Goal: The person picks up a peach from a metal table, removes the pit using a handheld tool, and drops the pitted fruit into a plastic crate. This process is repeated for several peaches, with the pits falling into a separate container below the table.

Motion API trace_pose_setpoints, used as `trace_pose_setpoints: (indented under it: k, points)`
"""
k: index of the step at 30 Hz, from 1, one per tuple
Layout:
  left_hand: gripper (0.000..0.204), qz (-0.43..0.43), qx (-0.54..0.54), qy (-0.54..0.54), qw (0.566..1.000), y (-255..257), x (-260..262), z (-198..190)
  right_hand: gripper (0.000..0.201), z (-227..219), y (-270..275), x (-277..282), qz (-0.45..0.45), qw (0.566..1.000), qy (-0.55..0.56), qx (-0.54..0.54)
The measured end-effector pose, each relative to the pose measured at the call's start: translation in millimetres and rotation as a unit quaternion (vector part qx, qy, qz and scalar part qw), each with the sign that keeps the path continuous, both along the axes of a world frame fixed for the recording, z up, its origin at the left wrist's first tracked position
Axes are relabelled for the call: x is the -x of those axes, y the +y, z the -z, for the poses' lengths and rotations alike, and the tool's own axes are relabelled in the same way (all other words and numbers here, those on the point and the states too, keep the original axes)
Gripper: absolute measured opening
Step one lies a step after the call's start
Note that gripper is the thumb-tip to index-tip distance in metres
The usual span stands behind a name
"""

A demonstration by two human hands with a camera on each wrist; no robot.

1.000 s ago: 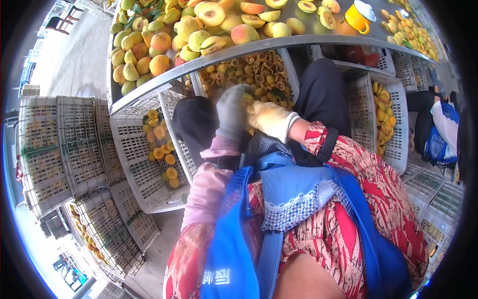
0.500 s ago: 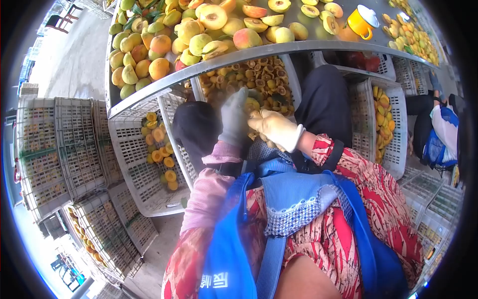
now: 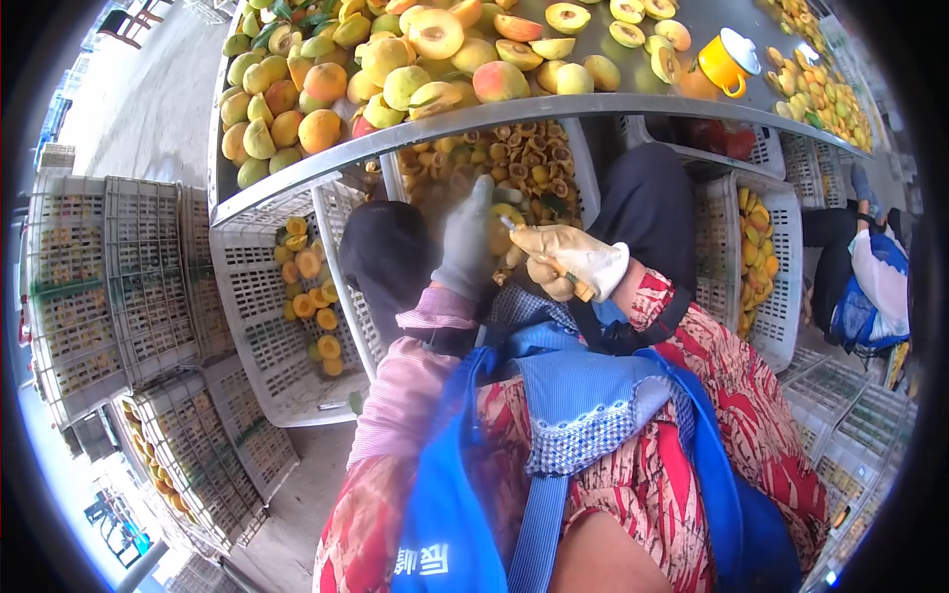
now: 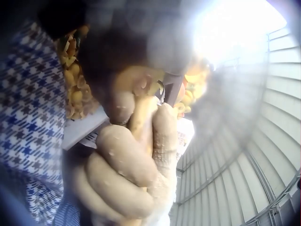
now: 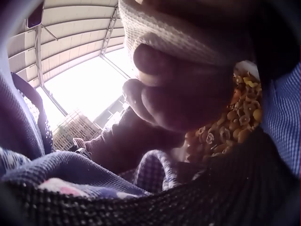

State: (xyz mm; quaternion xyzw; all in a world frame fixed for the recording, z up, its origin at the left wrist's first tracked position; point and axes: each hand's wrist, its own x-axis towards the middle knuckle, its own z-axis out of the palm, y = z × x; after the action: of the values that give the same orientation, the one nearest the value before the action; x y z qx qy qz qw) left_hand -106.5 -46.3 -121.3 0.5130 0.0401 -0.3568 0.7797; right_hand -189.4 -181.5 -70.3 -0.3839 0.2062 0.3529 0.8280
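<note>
In the head view my left hand (image 3: 467, 240), in a grey glove, holds a yellow-green peach (image 3: 505, 214) over the crate of peach pits (image 3: 514, 158). My right hand (image 3: 570, 259), in a cream glove, grips a small knife by its orange handle (image 3: 579, 288), the blade pointing at the peach. The left wrist view shows that cream-gloved fist (image 4: 134, 174) wrapped round the handle, with the blurred grey glove (image 4: 122, 52) above it. In the right wrist view the right hand (image 5: 183, 94) is a dark shape over the pits (image 5: 235, 125).
A steel table (image 3: 474, 109) carries whole and halved peaches (image 3: 316, 84) and a yellow mug (image 3: 725, 61). Crates of peach halves stand at left (image 3: 306, 287) and right (image 3: 756, 237). Stacked white crates (image 3: 109, 277) fill the far left. Another person (image 3: 870, 267) sits at right.
My right hand has drawn back toward my body, so the knife's orange handle now shows. The left hand stays in place with the peach.
</note>
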Motion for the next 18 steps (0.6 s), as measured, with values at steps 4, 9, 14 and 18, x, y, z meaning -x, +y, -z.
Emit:
trace_pose_setpoints:
  k: [4,9,14,18]
  points:
    - [0.048,0.027,-0.041,-0.036,0.998,2.5,0.4,-5.0,0.047,-15.8,4.7,-1.1,-0.018,0.989,-0.002,0.147]
    - [0.033,0.081,-0.051,-0.273,0.957,6.2,-6.9,33.9,0.05,-6.5,-8.5,2.7,-0.063,0.986,-0.034,0.149]
    - [0.04,0.099,-0.152,-0.593,0.784,13.6,-8.6,1.6,0.045,-3.0,-9.7,4.5,-0.126,0.946,-0.087,0.284]
    - [0.043,0.124,-0.211,-0.587,0.772,14.0,-5.7,17.0,0.033,22.7,-4.5,10.6,-0.108,0.952,-0.036,0.284]
